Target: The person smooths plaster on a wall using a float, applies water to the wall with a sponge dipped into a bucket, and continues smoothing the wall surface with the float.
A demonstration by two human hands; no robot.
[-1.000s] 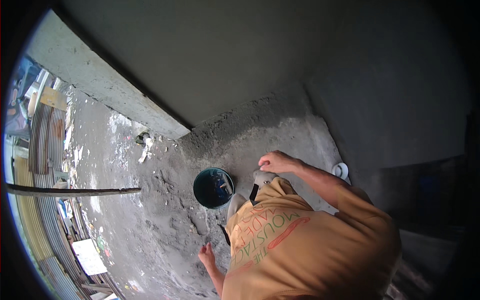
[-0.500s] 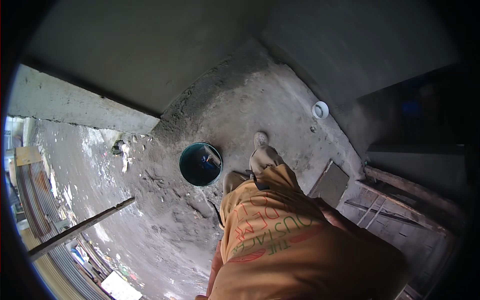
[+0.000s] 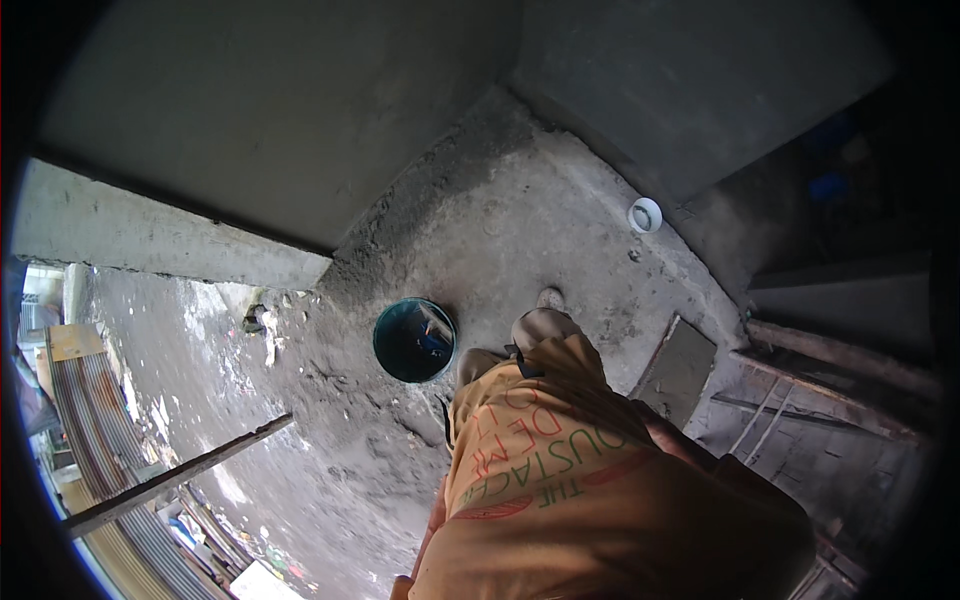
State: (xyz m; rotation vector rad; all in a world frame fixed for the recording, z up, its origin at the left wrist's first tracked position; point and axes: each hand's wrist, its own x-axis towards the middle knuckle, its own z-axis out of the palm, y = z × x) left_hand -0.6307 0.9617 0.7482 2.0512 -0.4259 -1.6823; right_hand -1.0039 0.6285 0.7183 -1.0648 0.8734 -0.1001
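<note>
One dark green bucket (image 3: 391,352), standing on the rough grey floor (image 3: 500,240) just beside the trousered legs (image 3: 545,327), contains a pale flat piece (image 3: 437,322) and something blue. Right of the bucket we list a round white tub (image 3: 645,215) and a rectangular grey panel (image 3: 677,370). The left arm (image 3: 433,525) and right arm (image 3: 682,440) show partly; both hands are obscured, so we cannot tell whether the fingers are spread or closed.

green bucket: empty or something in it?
Not empty: inside the green bucket, a pale flat piece and something blue show. Cannot tell exactly what they are.
</note>
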